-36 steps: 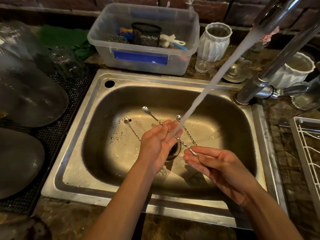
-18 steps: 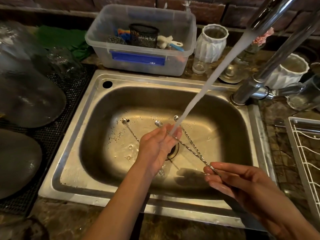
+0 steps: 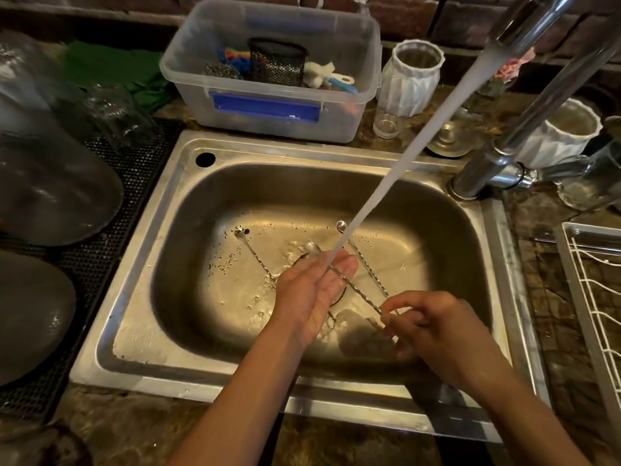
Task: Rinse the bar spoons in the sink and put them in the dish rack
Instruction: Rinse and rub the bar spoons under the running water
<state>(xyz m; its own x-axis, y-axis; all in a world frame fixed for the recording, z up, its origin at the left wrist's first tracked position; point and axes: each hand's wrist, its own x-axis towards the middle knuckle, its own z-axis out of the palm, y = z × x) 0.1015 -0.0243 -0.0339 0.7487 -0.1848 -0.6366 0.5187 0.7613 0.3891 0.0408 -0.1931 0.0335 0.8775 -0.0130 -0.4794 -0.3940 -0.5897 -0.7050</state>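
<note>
The right hand (image 3: 433, 327) is pinching one spoon (image 3: 356, 289) by its end while the open left hand (image 3: 312, 290) is rubbing it under the stream (image 3: 403, 156). Two spoons (image 3: 366, 267) are lying in the sink (image 3: 161, 257); the rack (image 3: 591, 297) is holding none in view.

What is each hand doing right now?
Left hand: open, flat under the water, the spoon lying across its fingers.
Right hand: closed, pinching the spoon's end.

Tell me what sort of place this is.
Probably a bar's washing-up station. A steel sink set in a stone counter holds long twisted bar spoons under a running tap, upturned glasses drain on a black mat, and a wire dish rack waits at the right.
</note>
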